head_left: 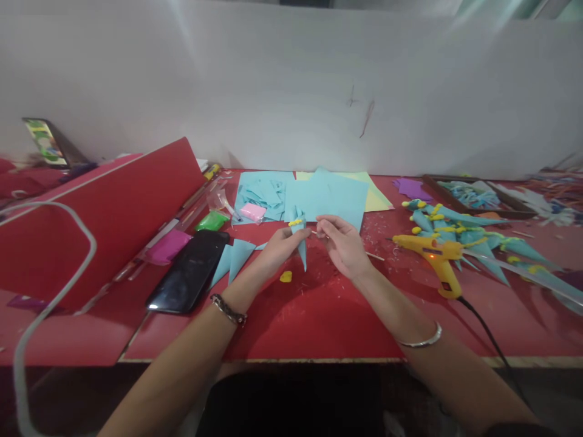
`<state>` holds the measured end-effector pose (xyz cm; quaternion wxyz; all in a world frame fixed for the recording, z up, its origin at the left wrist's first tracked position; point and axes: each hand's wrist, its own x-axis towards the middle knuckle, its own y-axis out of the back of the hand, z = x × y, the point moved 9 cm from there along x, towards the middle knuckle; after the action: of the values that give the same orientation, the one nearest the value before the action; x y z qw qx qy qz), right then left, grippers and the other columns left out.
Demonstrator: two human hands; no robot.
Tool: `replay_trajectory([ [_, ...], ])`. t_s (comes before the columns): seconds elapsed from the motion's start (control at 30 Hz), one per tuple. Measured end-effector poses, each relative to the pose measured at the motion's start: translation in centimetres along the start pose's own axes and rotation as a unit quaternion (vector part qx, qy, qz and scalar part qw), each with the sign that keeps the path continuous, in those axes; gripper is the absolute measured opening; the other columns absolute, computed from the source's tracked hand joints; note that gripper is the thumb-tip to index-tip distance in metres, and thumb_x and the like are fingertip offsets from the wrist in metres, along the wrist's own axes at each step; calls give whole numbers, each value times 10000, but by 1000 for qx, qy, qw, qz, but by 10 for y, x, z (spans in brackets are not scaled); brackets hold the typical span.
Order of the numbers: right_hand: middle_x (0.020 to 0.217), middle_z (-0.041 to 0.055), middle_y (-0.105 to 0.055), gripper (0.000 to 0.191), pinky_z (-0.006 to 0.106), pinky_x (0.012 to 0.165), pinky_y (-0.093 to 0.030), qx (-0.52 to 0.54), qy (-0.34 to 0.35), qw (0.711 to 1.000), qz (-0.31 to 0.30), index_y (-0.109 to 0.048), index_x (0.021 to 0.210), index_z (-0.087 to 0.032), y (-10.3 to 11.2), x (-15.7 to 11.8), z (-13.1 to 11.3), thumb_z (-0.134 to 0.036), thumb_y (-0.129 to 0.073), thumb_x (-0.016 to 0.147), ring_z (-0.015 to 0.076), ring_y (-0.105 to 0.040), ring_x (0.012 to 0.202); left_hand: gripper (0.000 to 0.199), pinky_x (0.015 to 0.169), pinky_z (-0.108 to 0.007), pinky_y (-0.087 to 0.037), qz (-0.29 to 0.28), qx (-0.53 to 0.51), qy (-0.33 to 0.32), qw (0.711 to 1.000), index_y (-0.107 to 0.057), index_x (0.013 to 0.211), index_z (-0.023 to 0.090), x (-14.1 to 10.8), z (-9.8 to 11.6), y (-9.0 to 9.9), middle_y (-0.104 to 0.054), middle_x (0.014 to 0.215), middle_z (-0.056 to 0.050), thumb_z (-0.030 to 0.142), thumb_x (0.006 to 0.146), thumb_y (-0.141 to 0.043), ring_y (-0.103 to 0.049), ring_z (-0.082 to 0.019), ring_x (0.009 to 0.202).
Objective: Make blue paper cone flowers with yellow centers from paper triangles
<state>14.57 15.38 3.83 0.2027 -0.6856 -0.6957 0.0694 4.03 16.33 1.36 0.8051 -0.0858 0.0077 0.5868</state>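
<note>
My left hand (279,247) is closed around a small light-blue paper cone (302,254), which points downward. A band of yellow clay (296,223) lines the cone's upper part, and folded blue paper sticks out above it. Just to the right, my right hand (341,246) has its thumb and fingers pinched together. A thin stick seems to run from these fingertips toward the cone; its far end is too small to make out. On the table below the cone lies a lump of yellow clay (286,277).
A yellow glue gun (430,252) with a lit orange light lies right, beside several finished blue cones (485,258). Blue paper sheets (334,194) lie behind my hands. At left are a black phone (189,273), clay packets (167,247) and a red board (104,224).
</note>
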Motion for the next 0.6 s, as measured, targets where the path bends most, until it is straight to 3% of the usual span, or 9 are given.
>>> replay_trajectory([
  [0.17, 581, -55, -491, 185, 234, 591, -407, -14, 22, 999, 24, -553, 647, -196, 4, 1, -3, -329, -674, 602, 73, -442, 549, 228, 571, -215, -370, -1, -18, -6, 1000, -600, 684, 129, 0, 1, 0, -529, 619, 2, 354, 653, -603, -469, -82, 584],
  [0.33, 517, -50, -441, 295, 226, 542, -364, -105, 72, 991, 36, -461, 553, -188, 9, 2, -9, -393, -531, 753, 76, -407, 510, 196, 553, -205, -347, -16, -61, -23, 998, -641, 724, 116, 1, 8, -3, -583, 681, -32, 291, 685, -561, -457, -79, 592],
  [0.5, 650, -19, -537, 169, 245, 587, -401, -230, 109, 966, 48, -541, 725, -193, 5, -3, -17, -351, -509, 773, 102, -480, 582, 235, 494, -208, -325, -5, -149, 19, 989, -652, 770, 121, -1, 11, -3, -599, 654, -22, 284, 720, -490, -349, -55, 468],
  [0.6, 808, 21, -547, 116, 280, 679, -435, -330, 182, 926, 15, -581, 827, -205, -9, -9, -30, -283, -512, 777, 139, -530, 731, 229, 458, -198, -300, -1, -172, 39, 984, -641, 754, 119, -3, 10, -3, -551, 565, 7, 282, 722, -482, -292, -44, 419],
])
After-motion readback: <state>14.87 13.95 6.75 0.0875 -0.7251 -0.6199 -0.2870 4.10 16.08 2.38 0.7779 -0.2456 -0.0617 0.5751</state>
